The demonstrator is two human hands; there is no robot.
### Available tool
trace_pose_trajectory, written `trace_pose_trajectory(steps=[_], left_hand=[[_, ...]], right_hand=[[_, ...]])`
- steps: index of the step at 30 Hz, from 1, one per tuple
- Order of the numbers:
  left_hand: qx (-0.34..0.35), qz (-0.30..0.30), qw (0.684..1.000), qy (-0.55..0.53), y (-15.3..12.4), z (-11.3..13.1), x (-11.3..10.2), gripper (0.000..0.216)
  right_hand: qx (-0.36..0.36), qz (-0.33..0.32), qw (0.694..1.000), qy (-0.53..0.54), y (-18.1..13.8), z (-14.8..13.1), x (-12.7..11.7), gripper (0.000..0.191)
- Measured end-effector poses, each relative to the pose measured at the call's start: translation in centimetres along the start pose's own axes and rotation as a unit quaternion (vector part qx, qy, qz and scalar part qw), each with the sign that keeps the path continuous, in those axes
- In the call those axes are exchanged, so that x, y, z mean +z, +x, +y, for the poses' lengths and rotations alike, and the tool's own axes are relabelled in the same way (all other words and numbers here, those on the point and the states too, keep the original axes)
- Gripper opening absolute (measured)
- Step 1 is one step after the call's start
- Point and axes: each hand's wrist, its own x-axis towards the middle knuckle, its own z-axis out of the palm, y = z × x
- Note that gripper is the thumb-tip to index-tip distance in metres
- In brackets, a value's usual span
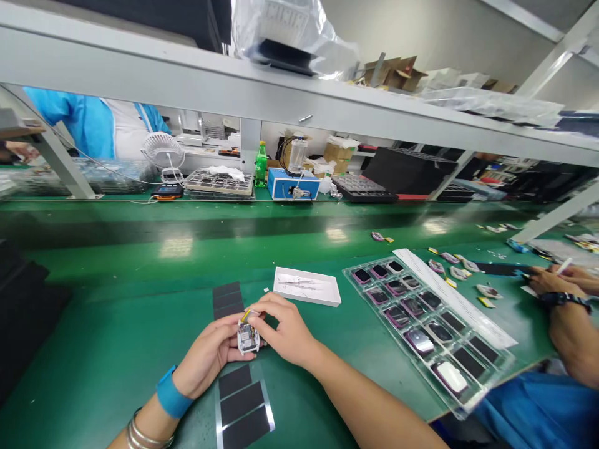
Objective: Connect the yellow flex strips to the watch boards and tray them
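My left hand (211,354) holds a small white electronic module (248,337) with an exposed circuit board, just above the green bench. My right hand (282,328) is closed in a pinch at the module's top edge, where a small yellow part shows. Both hands meet over a clear sheet carrying black rectangular pads (243,405). A blue band and metal bangles sit on my left wrist.
A white tray with tweezers (307,285) lies just beyond my hands. A clear tray of small devices (423,318) sits to the right. A co-worker's hands (559,280) work at the far right. More black pads (228,299), a fan and boxes lie further back.
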Motion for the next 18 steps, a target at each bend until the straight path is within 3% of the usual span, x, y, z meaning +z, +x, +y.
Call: trace_pose_trajectory(steps=[13, 18], left_hand=[[0.011, 0.03, 0.999, 0.042, 0.3, -0.3, 0.1, 0.029], [0.015, 0.027, 0.997, 0.066, 0.0, 0.5, 0.6, 0.031]], right_hand=[[-0.008, -0.008, 0.998, -0.059, 0.2, 0.7, 0.4, 0.015], [0.05, -0.003, 0.999, -0.007, 1.1, 0.3, 0.5, 0.012]])
